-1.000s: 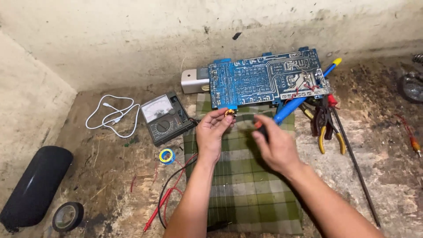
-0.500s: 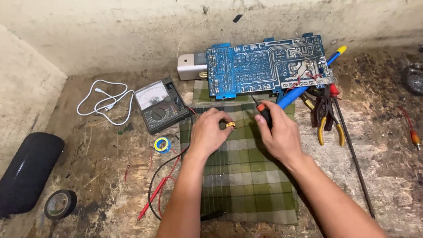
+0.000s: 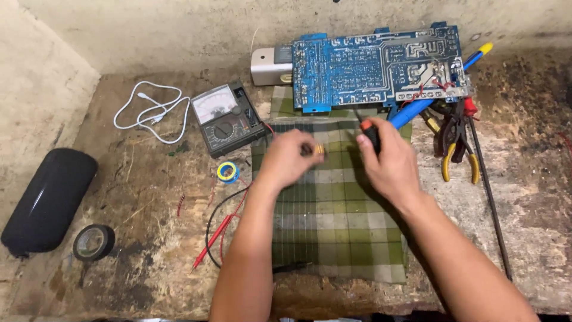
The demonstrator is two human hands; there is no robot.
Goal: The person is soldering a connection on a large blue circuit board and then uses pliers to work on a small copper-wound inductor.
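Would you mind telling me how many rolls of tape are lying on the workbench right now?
2. A black tape roll lies near the front left, beside the black cylinder; a small yellow-and-blue roll sits just left of the green plaid cloth. Others may be hidden under the arms.

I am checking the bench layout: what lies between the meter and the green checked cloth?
In the head view, only bare wooden bench with red and black wires shows between the meter and cloth.

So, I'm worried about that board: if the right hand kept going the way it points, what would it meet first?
Probably the blue circuit board: the right hand points up-left toward its lower edge, though height is unclear.
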